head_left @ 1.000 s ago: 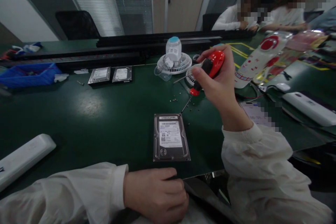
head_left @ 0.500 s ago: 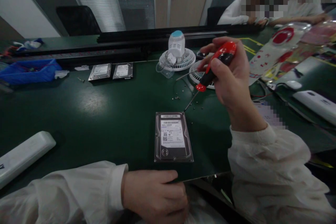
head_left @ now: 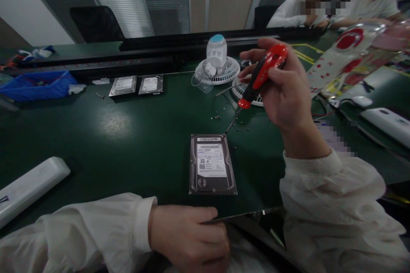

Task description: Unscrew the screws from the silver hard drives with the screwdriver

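Note:
A hard drive (head_left: 211, 164) with a white label lies flat on the green table in front of me. My right hand (head_left: 283, 81) holds a red and black screwdriver (head_left: 259, 74) by its handle, thumb on the near side and some fingers loosely extended. The shaft slants down left, its tip at the drive's upper right corner. My left hand (head_left: 190, 234) rests at the table's near edge below the drive, fingers curled and thumb on top; its palm side is hidden. Several small screws (head_left: 217, 117) are scattered beyond the drive.
Two more hard drives (head_left: 150, 85) lie at the back left, near a blue tray (head_left: 38, 87). A small white fan (head_left: 217, 53) stands behind the screws. Plastic bottles (head_left: 346, 57) are at the right, a white case (head_left: 35, 187) at the left. People sit across the table.
My right fingers have loosened and shifted around the screwdriver handle, which has turned a little. Its tip stays at the same corner of the drive. My left hand is still.

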